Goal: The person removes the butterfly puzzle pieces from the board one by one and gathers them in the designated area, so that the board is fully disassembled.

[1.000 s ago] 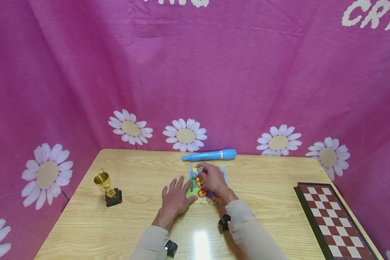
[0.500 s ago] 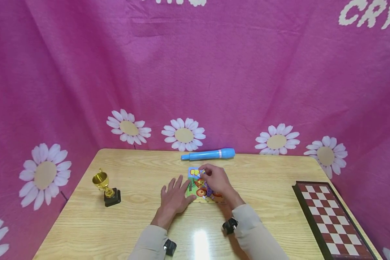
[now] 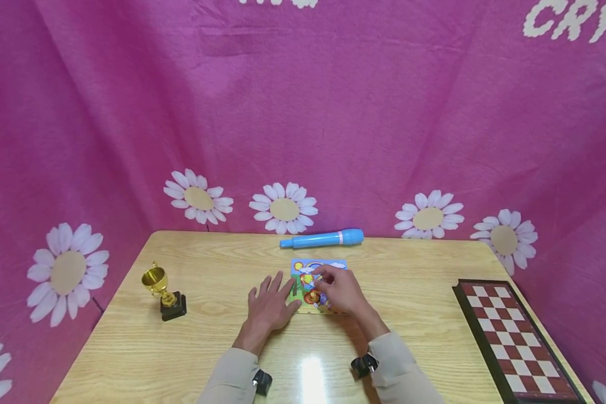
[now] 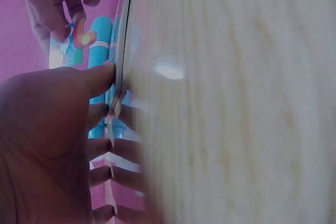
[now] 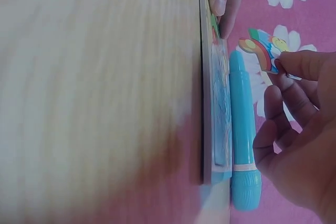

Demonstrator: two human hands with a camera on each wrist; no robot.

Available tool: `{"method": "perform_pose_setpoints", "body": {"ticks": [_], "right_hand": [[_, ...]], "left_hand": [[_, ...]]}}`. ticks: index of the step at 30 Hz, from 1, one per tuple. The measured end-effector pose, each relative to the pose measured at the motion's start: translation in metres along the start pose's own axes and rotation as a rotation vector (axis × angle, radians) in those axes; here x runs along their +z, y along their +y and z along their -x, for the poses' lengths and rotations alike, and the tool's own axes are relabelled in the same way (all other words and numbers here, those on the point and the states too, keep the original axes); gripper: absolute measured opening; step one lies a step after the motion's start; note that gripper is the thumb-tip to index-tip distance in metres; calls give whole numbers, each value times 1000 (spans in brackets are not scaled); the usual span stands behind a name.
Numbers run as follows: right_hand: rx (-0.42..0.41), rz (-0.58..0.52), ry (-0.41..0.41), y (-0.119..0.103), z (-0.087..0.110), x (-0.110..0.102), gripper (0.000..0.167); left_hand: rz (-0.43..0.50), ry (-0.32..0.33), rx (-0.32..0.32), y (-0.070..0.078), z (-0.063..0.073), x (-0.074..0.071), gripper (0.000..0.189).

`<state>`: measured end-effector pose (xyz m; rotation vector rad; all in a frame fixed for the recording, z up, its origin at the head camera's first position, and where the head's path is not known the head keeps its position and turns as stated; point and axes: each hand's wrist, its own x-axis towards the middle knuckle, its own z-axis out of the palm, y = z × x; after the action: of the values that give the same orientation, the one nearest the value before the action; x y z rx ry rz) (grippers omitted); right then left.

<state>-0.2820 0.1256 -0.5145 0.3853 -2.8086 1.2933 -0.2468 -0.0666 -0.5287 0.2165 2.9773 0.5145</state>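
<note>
A colourful picture puzzle point(image 3: 310, 303) lies flat on the wooden table, showing a sun, a rainbow and a tree. My left hand point(image 3: 270, 310) rests at its left edge with fingers spread; in the left wrist view, the thumb point(image 4: 102, 77) touches the board's rim. My right hand point(image 3: 344, 292) is over the board's right part and hides some of it. Between thumb and fingertips it pinches a puzzle piece point(image 5: 262, 51) printed with a sun and a rainbow band. The right wrist view shows this piece raised clear of the board.
Behind the puzzle lies a blue rod with a thicker rounded end point(image 3: 323, 239). A gold trophy cup point(image 3: 165, 294) on a black base stands at left. To the right is a red-and-white chequered board point(image 3: 515, 336). A pink flowered cloth point(image 3: 333, 140) hangs behind the table point(image 3: 207, 348).
My right hand has shifted right and slightly toward me with the pinched piece, uncovering the sun and rainbow at the puzzle's top. My left hand has stayed at the puzzle's edge.
</note>
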Motion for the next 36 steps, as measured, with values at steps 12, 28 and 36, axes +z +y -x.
{"method": "perform_pose_setpoints", "body": {"ticks": [12,28,36], "right_hand": [[26,-12,-55,3,22,-5,15],[-95,138,-205,5,46,2,16],[-127,259,-263,-3,50,2,14]], "left_hand": [[18,3,5,0,0,-1,57],[-7,-4,4,-1,-1,-1,57],[-6,0,6,0,-1,-1,57]]}}
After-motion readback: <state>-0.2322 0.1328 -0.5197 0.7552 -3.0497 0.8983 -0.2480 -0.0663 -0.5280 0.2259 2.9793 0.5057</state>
